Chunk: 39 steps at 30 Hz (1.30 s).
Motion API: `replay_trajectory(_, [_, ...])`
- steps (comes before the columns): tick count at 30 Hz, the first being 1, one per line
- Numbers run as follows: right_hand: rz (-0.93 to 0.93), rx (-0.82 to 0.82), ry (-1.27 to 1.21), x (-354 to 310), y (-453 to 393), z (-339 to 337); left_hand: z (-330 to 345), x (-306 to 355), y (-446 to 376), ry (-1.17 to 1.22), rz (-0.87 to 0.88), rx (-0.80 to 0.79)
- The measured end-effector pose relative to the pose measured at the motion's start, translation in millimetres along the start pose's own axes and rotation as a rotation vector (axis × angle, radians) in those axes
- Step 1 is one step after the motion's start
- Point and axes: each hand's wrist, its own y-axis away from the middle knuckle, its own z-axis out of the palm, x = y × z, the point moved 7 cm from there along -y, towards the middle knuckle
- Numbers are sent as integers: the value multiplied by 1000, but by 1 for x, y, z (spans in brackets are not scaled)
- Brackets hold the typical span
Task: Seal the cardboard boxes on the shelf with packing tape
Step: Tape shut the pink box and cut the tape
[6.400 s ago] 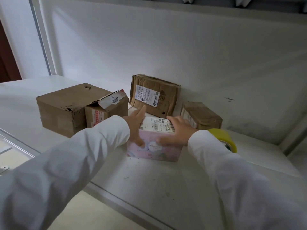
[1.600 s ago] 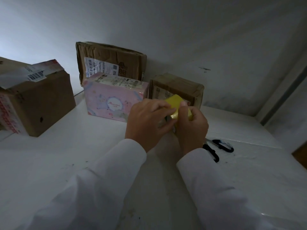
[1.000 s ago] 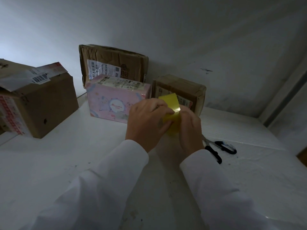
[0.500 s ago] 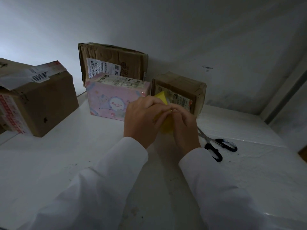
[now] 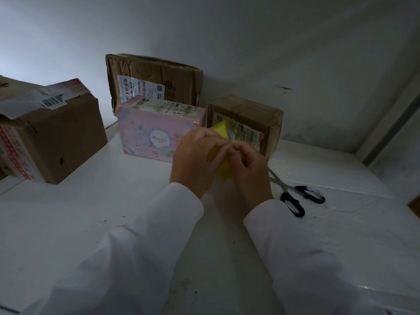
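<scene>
Head view, left hand [image 5: 195, 160] and right hand [image 5: 248, 165] still gripping yellow tape roll [image 5: 221, 133] — fingertips seemingly closer together.

The scene is dim and grey, with cool light entering from the upper left (brightest on the wall [image 5: 27, 53] there). The right side falls into shadow. Wide-angle bending curves the edges, and fine detail looks soft and grainy.

Looks like a parcel storeroom or mailroom here: a deep white shelf [image 5: 113, 223] against a scuffed white wall [image 5: 272, 42], loaded with worn cardboard boxes [image 5: 154, 80] wearing barcode shipping labels [image 5: 141, 87], and black-handled scissors [image 5: 295, 196] lying alongside.
</scene>
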Motion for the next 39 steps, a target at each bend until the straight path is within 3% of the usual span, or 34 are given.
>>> replay_trajectory(13, [-13,-21,21,-2,1,1,1,-3,0,91,45,18])
replay_trajectory(20, [-61,-47,151,0,1,3,-2,1,-3,65,57,0])
replay_trajectory(27, [-83,-126,359,-2,4,8,-4,2,-7,44,14,-50])
replay_trajectory(39, [-74,-125,463,-1,6,9,-7,-5,-4,125,-80,-35])
